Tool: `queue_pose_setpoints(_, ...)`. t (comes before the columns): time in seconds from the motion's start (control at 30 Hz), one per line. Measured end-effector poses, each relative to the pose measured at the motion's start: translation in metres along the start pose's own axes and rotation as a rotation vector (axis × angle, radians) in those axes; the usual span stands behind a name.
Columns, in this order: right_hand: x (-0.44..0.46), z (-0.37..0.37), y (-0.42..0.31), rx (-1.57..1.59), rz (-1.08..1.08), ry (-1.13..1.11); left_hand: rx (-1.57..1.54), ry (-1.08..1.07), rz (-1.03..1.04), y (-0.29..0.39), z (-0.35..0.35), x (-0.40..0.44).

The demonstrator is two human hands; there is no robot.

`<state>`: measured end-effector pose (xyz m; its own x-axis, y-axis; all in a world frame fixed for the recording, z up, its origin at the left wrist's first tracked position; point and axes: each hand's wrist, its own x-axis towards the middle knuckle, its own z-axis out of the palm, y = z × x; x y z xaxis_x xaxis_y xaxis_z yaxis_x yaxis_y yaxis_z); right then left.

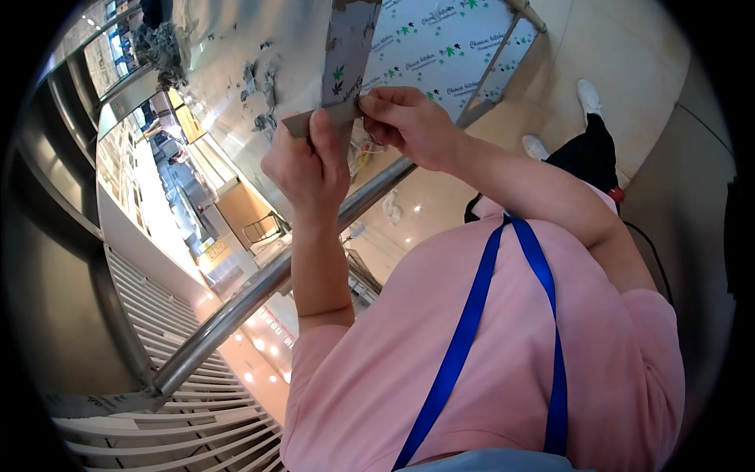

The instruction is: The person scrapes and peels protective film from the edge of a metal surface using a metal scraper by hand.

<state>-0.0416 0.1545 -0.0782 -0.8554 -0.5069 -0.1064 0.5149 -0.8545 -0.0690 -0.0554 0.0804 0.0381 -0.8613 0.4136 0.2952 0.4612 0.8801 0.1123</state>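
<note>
**Left hand and right hand share one grey strip**

A pink shirt takes up the most room, filling the lower part of the view. Pale floor lies at the upper right. Near the top stands a shiny metal sheet, and to its right a panel of film printed with green leaves and "Chinese kitchen" lettering. A round metal pipe slants up from the lower left, passing behind the left forearm. Down the shirt runs a blue lanyard in two strands.

The hands are close together at the upper middle. The left one is curled, its thumb pressed along the strip (the fingers are mostly out of sight behind). The right one pinches the strip's other end between thumb and forefinger. Just above them rises a narrow leaf-printed band, between sheet and panel. A shaggy grey clump sits at the sheet's left edge. The strip lies across the band's lower end (whether the two are joined, I cannot tell). Smallest are the dark, ragged scraps on the sheet.
</note>
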Motion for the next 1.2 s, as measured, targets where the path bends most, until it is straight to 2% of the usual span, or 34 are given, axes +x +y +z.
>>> queue_pose_setpoints(0.1,-0.005,0.003,0.000,-0.016,0.027,-0.017,-0.244,0.046,-0.069,-0.001,0.001,-0.004)
queue_pose_setpoints(0.2,-0.007,-0.002,0.015,0.111,0.093,-0.136,-0.208,0.023,-0.109,-0.003,-0.002,-0.007)
queue_pose_setpoints(0.6,-0.002,-0.002,0.006,0.055,-0.033,-0.025,-0.092,0.105,-0.096,-0.003,0.009,-0.010)
queue_pose_setpoints(0.7,0.002,-0.008,0.010,0.052,0.010,-0.040,-0.064,0.115,-0.083,0.001,0.010,-0.009)
queue_pose_setpoints(0.9,0.003,-0.006,0.004,-0.069,-0.051,-0.060,-0.092,0.119,-0.091,-0.007,0.007,-0.011)
queue_pose_setpoints(1.1,0.001,0.000,0.002,-0.264,-0.134,-0.018,-0.248,0.172,-0.216,-0.007,0.004,-0.015)
queue_pose_setpoints(1.2,-0.010,0.010,0.004,-0.315,-0.056,0.001,-0.403,0.268,-0.355,-0.011,0.005,-0.019)
